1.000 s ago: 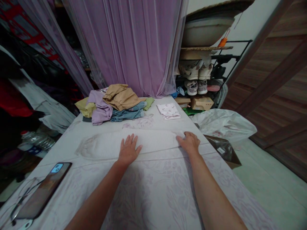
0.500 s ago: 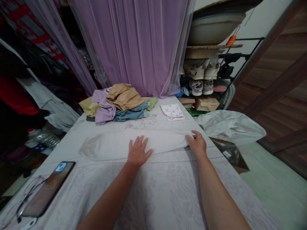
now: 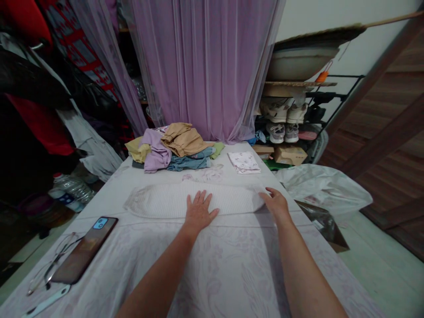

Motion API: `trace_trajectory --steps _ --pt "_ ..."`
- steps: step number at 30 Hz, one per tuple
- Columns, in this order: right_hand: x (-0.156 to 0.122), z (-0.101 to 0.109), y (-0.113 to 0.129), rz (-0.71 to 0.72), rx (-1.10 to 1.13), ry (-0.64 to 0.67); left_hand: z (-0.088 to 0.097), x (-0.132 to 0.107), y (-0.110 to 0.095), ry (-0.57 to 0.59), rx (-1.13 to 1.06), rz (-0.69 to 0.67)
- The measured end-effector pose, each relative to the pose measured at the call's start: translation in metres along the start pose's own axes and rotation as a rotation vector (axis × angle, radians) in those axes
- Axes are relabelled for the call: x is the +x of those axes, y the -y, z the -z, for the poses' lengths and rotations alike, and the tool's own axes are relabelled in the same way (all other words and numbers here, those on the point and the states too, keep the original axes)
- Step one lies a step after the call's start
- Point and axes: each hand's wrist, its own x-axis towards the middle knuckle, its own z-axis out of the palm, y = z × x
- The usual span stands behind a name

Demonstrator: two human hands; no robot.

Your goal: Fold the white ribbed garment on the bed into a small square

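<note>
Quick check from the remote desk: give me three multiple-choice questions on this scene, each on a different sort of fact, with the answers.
1. Where is the phone?
A) on the patterned sheet, left of the hands
B) in the right hand
C) on the shoe rack

2. What colour are the trousers atop the clothes pile?
A) red
B) tan
C) blue

3. How is the left hand on the white ribbed garment?
A) clenched
B) flat, fingers spread
C) lifted clear

1: A, it lies beside the eyeglasses.
2: B, tan fabric tops the pile.
3: B, the palm presses on the knit.
</note>
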Motion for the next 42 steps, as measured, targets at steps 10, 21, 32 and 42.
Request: trace_trajectory --steps 10,21,32,42 --pt "-0.104 -0.096 0.108 0.365 0.006 0.1 0.031 -0.002 0.054 -0.088 -1.487 0.42" --pt "-0.161 -0.164 0.125 0.648 -0.3 0.182 0.057 -0.03 0.114 0.032 -2.039 0.635" --pt "-0.173 -0.177 0.12 0.795 -0.373 0.208 0.046 -0.033 0.12 0.031 -2.098 0.542" --pt "-0.179 -0.173 0.118 0.872 -0.348 0.234 0.045 -0.035 0.121 0.037 -2.096 0.498"
